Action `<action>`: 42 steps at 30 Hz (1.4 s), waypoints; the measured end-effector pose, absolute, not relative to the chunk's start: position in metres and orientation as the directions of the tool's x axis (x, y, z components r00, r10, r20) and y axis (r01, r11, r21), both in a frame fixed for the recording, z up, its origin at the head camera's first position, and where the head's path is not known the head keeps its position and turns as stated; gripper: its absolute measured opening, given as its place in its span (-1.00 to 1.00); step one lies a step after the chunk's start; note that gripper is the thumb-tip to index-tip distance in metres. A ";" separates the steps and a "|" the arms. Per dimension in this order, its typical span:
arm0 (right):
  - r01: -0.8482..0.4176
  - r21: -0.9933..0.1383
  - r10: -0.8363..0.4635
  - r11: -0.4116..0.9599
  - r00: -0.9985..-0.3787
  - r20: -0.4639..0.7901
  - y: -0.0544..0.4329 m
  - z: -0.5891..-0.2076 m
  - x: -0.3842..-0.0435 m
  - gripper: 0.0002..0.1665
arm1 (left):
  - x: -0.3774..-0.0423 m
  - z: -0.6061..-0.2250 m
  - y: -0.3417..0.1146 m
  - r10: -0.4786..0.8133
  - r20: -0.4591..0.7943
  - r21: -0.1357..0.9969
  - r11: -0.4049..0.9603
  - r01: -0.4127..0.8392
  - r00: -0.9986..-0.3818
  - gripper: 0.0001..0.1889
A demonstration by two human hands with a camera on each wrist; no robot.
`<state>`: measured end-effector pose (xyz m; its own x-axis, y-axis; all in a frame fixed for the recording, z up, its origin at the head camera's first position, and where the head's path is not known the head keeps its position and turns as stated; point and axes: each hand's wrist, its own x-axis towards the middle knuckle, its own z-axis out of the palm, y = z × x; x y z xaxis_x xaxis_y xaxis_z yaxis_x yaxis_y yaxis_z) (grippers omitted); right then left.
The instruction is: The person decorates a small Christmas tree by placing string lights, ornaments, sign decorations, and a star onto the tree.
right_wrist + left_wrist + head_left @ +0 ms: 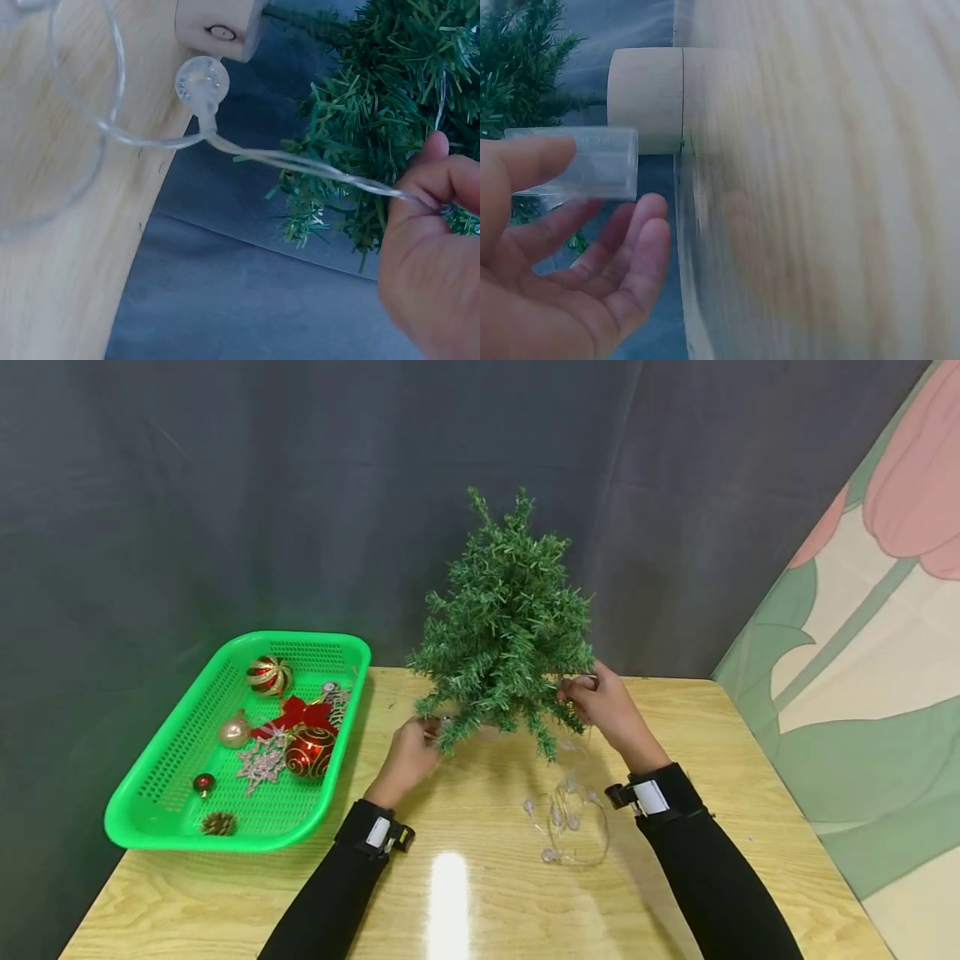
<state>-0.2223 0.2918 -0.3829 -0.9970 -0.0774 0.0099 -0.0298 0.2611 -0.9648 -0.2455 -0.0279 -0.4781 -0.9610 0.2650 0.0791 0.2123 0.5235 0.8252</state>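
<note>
A small green artificial Christmas tree (506, 635) stands at the back of the table on a round wooden base (645, 97). In the left wrist view, my left hand (577, 277) holds a clear plastic box (604, 161) between thumb and fingers, beside the base and under the branches. My right hand (603, 702) is at the tree's lower right side. It pinches the clear wire of a string of bulb lights (322, 169), seen in the right wrist view. The rest of the light string (573, 822) lies loosely coiled on the table in front of the tree.
A green plastic basket (120, 814) stands at the left with striped and patterned baubles, a red bow (300, 714), a glittery snowflake (262, 764) and a pinecone (218, 823). Dark cloth (225, 485) hangs behind the wooden table (495, 910); a flowered cloth is at the right.
</note>
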 end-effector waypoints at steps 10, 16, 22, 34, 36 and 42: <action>0.064 -0.980 -0.201 -0.187 -0.979 -0.026 0.289 -0.383 -0.215 0.05 | -0.177 -0.427 -0.012 0.390 -0.136 0.395 0.864 0.311 -0.911 -0.65; 0.101 -0.928 -0.225 -0.359 -0.974 -0.019 0.284 -0.377 -0.209 -0.06 | -0.168 -0.433 0.026 0.681 -0.125 0.779 0.518 0.353 -0.721 -0.71; 0.105 -0.909 -0.204 -0.404 -0.979 -0.023 0.275 -0.378 -0.205 -0.11 | -0.195 -0.465 0.077 0.607 -0.042 0.934 0.306 0.185 -0.794 -0.25; 0.090 -0.768 -0.183 -0.634 -0.982 0.036 0.274 -0.382 -0.201 0.12 | -0.196 -0.488 0.094 0.638 -0.022 0.991 -0.086 -0.100 -0.769 -0.69; 0.085 -0.748 -0.189 -0.658 -0.980 0.055 0.275 -0.380 -0.201 0.12 | -0.194 -0.486 0.088 0.637 -0.005 0.982 -0.141 -0.122 -0.771 -0.69; 0.091 -0.697 -0.192 -0.712 -0.979 0.068 0.276 -0.379 -0.201 0.08 | -0.196 -0.478 0.090 0.687 -0.054 0.979 -0.108 -0.175 -0.724 -0.40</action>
